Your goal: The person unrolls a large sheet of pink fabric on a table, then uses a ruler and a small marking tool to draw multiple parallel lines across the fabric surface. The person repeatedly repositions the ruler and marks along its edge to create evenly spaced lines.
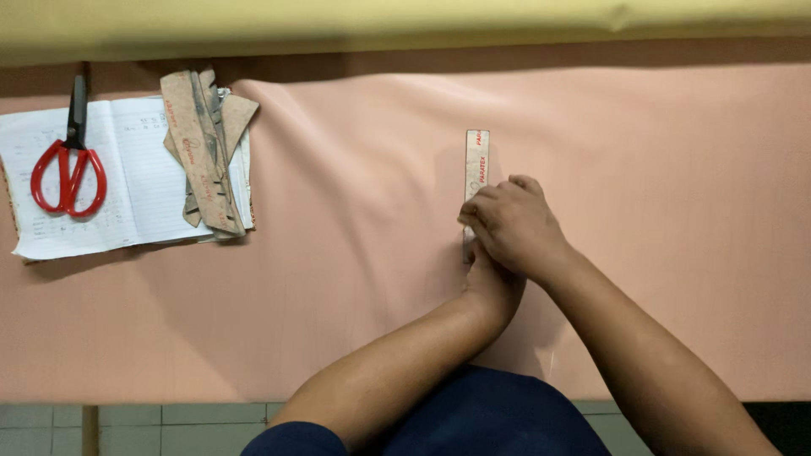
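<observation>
Soft, even indoor light falls from above across the pink cloth (355, 253), brightest in a pale sheen near its upper middle and dimmer toward the lower left. A dark band of shadow runs beneath the yellow fabric roll (405, 25) along the top. The right hand (511, 226) and left hand (492, 283) cast faint shadows. Focus is fairly sharp at the centre, slightly soft at the edges; colours lean warm.

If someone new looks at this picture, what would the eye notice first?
Both hands meet at centre on a pale strip lying on pink cloth: the right hand presses it, the left hand beneath. At far left, red-handled scissors rest on an open notebook.
</observation>
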### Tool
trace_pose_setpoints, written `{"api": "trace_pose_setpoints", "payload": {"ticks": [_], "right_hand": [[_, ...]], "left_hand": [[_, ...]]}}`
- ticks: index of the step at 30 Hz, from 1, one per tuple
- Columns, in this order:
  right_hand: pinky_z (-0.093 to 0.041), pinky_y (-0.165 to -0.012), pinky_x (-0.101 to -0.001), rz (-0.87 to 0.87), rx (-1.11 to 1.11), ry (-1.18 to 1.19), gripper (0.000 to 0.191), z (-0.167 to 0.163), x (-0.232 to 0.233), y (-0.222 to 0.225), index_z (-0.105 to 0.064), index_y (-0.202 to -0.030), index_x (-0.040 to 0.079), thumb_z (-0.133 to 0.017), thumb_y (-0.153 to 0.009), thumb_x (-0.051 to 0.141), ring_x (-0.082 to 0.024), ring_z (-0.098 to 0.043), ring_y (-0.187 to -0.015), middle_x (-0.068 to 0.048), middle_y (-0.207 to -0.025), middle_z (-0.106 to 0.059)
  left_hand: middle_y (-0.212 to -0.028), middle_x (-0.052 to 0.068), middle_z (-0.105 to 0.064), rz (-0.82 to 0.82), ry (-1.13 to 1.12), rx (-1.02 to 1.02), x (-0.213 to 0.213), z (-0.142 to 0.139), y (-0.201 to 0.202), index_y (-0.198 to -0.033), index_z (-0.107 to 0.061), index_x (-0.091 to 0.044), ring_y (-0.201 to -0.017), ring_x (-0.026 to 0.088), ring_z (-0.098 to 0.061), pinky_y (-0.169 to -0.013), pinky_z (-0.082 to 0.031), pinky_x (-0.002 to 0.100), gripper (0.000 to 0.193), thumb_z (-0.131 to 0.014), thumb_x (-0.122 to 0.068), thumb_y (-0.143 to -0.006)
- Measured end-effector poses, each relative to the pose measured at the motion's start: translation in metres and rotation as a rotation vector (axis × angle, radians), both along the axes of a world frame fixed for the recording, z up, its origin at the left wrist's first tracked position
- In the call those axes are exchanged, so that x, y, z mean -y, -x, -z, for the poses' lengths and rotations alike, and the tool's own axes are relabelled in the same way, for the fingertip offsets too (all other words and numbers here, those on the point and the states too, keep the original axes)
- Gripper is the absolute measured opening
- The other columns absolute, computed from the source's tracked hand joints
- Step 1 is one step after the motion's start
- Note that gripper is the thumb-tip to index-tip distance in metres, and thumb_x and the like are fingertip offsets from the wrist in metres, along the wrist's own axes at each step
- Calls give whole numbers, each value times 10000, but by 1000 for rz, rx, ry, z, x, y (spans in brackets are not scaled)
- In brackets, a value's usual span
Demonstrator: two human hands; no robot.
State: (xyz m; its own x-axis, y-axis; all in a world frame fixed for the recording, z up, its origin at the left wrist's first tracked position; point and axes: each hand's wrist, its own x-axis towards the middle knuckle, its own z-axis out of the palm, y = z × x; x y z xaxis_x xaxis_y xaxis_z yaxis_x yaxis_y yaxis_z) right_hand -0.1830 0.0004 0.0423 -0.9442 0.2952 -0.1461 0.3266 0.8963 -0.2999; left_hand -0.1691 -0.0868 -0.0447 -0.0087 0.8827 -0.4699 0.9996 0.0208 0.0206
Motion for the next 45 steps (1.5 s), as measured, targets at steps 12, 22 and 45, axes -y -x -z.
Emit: {"api": "trace_pose_setpoints", "payload": {"ticks": [12,22,45], "right_hand": [[-497,-911,-446,97,-398,36,128,10,-74,67,-762,-944,71,-700,-983,176,-317,-688,-818,-104,-893,-746],[-555,-774,-437,202,-418,4,146,16,-80,50,-722,-997,18,-678,-1026,154,-329,-701,-844,-145,-952,-733],[-458,-488,-202,803,-237,1284,255,50,12,-26,-674,-1191,47,-551,-972,91,-75,-698,-747,-17,-965,-740]], "left_hand": [[-1624,442,-25,-583,-292,518,-20,-32,70,-1262,-471,219,-794,351,-752,-595,-596,420,474,-579,-40,-880],[-1272,401,-426,-723,-284,729,-14,-19,71,-1552,-175,199,-763,434,-706,-726,-578,533,751,-553,-115,-984],[-1684,48,-190,-541,-437,405,70,-22,152,-1530,-419,-255,-1566,337,-38,-1209,18,627,825,-748,-484,-809]]}}
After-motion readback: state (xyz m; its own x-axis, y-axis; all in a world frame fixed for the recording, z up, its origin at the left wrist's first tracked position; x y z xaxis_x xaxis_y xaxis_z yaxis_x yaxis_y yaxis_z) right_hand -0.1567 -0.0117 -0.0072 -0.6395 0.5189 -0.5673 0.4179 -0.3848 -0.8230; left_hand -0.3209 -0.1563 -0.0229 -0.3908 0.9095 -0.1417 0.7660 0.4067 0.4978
